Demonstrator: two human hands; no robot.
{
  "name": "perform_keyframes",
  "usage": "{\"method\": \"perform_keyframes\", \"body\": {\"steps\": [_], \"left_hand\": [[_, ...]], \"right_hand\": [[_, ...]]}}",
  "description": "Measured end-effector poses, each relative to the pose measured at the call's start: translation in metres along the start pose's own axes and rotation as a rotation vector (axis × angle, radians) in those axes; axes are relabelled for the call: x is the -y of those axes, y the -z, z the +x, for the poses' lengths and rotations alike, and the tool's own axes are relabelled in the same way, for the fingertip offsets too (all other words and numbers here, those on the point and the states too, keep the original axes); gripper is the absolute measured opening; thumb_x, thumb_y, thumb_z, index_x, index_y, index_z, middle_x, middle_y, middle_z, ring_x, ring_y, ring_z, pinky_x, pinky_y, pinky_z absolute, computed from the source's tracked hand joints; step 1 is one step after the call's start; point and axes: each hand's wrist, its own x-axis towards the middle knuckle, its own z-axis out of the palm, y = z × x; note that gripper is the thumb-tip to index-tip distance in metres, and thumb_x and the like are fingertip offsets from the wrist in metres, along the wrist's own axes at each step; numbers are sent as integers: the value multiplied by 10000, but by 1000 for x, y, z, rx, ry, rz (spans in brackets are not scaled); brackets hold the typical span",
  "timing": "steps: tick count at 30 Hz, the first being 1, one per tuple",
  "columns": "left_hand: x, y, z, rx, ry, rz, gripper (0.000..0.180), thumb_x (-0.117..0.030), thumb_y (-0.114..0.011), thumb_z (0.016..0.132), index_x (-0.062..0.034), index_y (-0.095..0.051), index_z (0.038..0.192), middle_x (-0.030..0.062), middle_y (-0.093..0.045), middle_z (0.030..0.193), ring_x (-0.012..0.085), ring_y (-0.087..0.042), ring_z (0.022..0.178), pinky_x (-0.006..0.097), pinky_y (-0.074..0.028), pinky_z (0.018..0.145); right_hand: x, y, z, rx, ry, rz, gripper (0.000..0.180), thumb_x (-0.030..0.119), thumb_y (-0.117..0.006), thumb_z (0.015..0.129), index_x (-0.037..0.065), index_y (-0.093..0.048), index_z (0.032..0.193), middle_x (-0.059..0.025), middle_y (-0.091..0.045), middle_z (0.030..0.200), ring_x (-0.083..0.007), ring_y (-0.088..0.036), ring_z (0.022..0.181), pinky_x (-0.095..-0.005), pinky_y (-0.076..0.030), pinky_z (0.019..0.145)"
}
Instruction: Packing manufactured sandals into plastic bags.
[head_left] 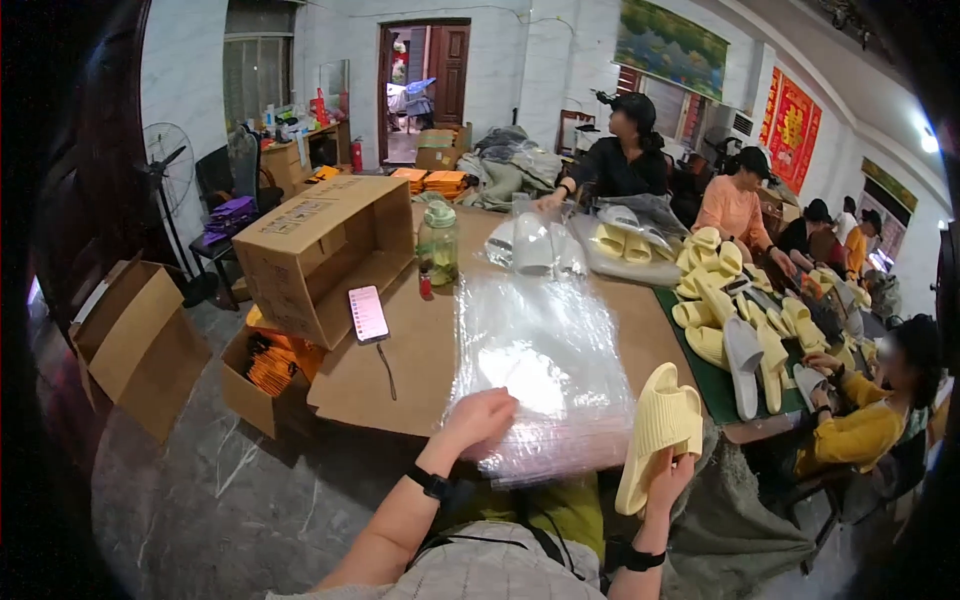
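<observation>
A stack of clear plastic bags (540, 345) lies on the cardboard-covered table in front of me. My left hand (482, 418) rests at the stack's near left side, its fingers closed together on the top plastic bag; the fingertips are partly hidden. At the table's near right edge, my right hand (668, 482) grips a pair of pale yellow slippers (660, 425), held upright with the ribbed straps showing. Both wrists wear dark bands.
An open cardboard box (330, 255), a phone (368, 314) and a jar of greenish liquid (437, 243) are on the left. Bagged slippers (630, 245) lie at the back. Loose yellow slippers (715, 265) pile up on a green surface at right, where several co-workers sit.
</observation>
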Motion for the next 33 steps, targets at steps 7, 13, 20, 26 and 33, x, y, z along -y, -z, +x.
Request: {"method": "perform_keyframes", "body": {"steps": [7,13,20,26,33], "left_hand": [[-5,4,8,-275,99,-213,254,-259,-654,922,-43,-721,1039,181,-700,1046,362,-671,944,425,-530,791],[-22,2,8,-342,-20,-118,203,-222,-682,892,-57,-756,985,120,-713,1024,326,-662,909,399,-520,801],[-45,1,1,-246,-100,-131,175,-190,-647,919,-61,-748,981,111,-704,1003,314,-653,909,389,-528,794],[-42,0,-3,-253,-30,-180,186,-216,-662,933,-68,-753,999,114,-707,964,284,-678,773,336,-541,664],[-70,0,-7,-275,-152,-107,165,-159,-697,887,-92,-757,1026,99,-659,897,274,-644,779,351,-523,709]], "right_hand": [[20,32,-5,87,-12,-34,257,131,-555,1006,-51,-579,1186,-98,-605,1115,-172,-603,927,-293,-484,743],[95,21,-22,296,104,6,315,90,-708,865,-16,-666,1159,-108,-676,1163,-225,-655,1044,-327,-514,867],[108,-2,-37,536,256,-176,250,58,-727,757,30,-724,1006,-172,-679,998,-357,-661,885,-396,-539,730],[122,4,-31,537,98,-238,206,155,-731,818,12,-722,966,-181,-654,857,-367,-641,740,-434,-517,647],[116,-4,-38,597,168,-429,284,236,-721,854,-16,-642,749,-187,-621,809,-395,-614,742,-489,-498,648]]}}
